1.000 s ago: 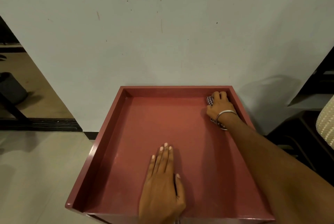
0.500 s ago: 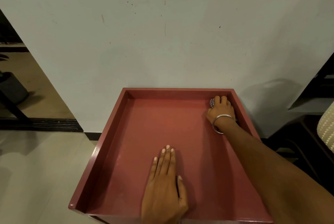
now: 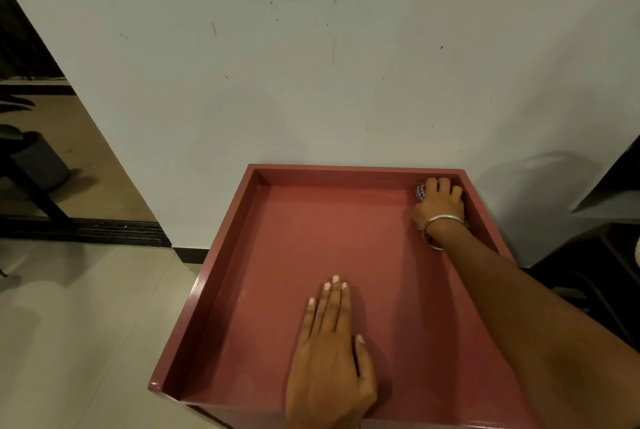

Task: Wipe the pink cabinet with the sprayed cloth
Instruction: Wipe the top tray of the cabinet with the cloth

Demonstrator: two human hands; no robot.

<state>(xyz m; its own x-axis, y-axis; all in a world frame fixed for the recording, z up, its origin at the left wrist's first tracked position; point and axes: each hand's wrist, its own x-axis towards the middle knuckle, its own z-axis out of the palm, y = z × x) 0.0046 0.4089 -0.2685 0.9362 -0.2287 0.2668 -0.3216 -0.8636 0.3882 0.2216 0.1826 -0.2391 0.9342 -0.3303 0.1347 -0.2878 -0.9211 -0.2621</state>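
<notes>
R hand (image 3: 439, 203): fingers curled over checked cloth (image 3: 420, 192), bunched into a wad, long axis n/a, mostly hidden beneath the hand. Metal bangle (image 3: 437, 225) at wrist. Wad sits in pink cabinet (image 3: 221, 293) top's far-right corner; smooth matte tray w/ raised rim. L hand (image 3: 330, 356): flat, fingers straight, pointing at wall (image 3: 311, 65).

We take this for a home interior. A painted wall (image 3: 311, 82), scuffed and stained, meets pale floor tiles (image 3: 86, 324) at a dark skirting (image 3: 188, 254). A pink cabinet (image 3: 221, 290) with a raised rim stands against it. At left an opening with a dark threshold track (image 3: 114, 229) shows a second, tan-floored room (image 3: 90, 151).
</notes>
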